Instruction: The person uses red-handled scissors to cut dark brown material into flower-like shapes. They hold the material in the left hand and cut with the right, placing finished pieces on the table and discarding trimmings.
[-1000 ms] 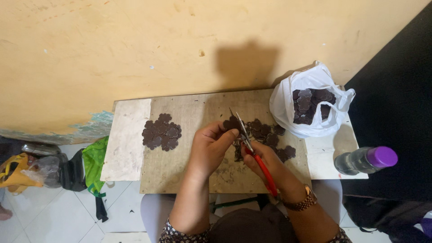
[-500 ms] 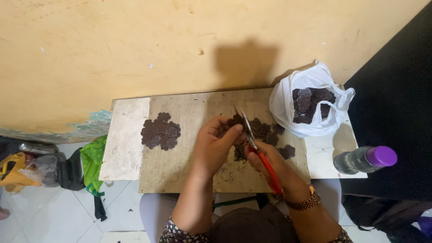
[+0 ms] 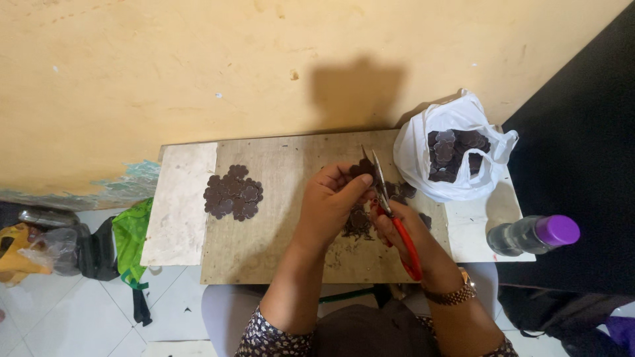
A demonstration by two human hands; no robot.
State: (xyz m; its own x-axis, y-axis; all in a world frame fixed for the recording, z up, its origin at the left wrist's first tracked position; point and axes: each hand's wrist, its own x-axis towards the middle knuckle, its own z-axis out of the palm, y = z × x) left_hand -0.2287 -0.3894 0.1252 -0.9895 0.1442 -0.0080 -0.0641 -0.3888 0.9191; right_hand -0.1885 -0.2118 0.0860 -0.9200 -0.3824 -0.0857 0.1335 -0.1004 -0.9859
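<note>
Left hand [image 3: 329,201] pinches a dark flower-shaped piece [image 3: 364,166] over the wooden board [image 3: 284,218]. Right hand [image 3: 403,228] is closed round red-handled scissors [image 3: 391,215], blades at the piece. Cut pile [image 3: 233,192] sits left; white bag [image 3: 453,149] right.

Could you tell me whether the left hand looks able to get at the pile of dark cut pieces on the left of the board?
Probably yes: the left hand pinches a dark piece, but only bare board lies between it and the pile.
</note>
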